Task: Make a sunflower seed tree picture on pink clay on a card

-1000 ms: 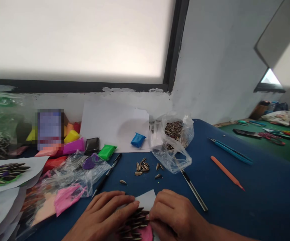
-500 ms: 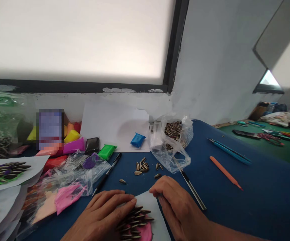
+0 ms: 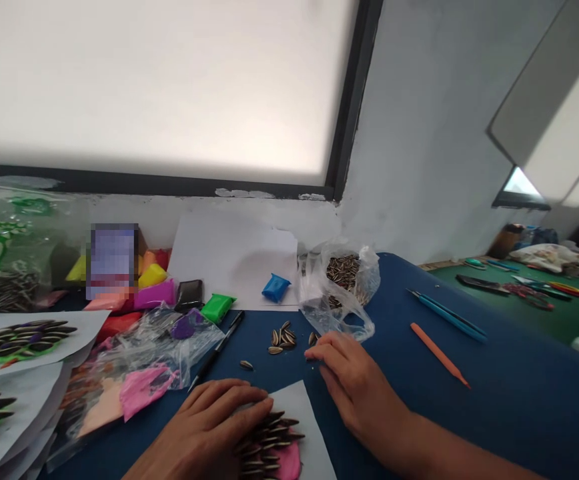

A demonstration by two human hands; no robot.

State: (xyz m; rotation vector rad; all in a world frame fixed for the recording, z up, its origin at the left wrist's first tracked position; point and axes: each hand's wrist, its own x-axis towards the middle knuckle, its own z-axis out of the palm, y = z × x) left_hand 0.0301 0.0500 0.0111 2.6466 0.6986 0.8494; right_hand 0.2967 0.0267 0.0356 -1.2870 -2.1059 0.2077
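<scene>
My left hand [image 3: 214, 420] lies over the left part of a white sheet [image 3: 314, 433], fingers stretched out. Under and beside its fingertips, striped sunflower seeds [image 3: 274, 437] stick in rows in pink clay [image 3: 288, 461]. My right hand [image 3: 352, 387] is over the blue table, just right of the sheet, with fingers bent and the thumb a little apart from the index finger. Its index fingertip is over the spot of a loose seed, which it hides. Close by are a small pile of sunflower seeds [image 3: 282, 337] and a single seed [image 3: 246, 365].
A clear plastic bag of sunflower seeds [image 3: 344, 270] stands at the back. Coloured clay packs [image 3: 154, 293], a black pen [image 3: 217, 350] and sheets with seed pictures [image 3: 19, 340] are at left. Blue tweezers [image 3: 447, 315] and an orange pen [image 3: 439, 355] lie right.
My right hand has moved from the sheet's edge forward to the loose seeds, now covering one. My left hand stays on the sheet. The view has shifted slightly.
</scene>
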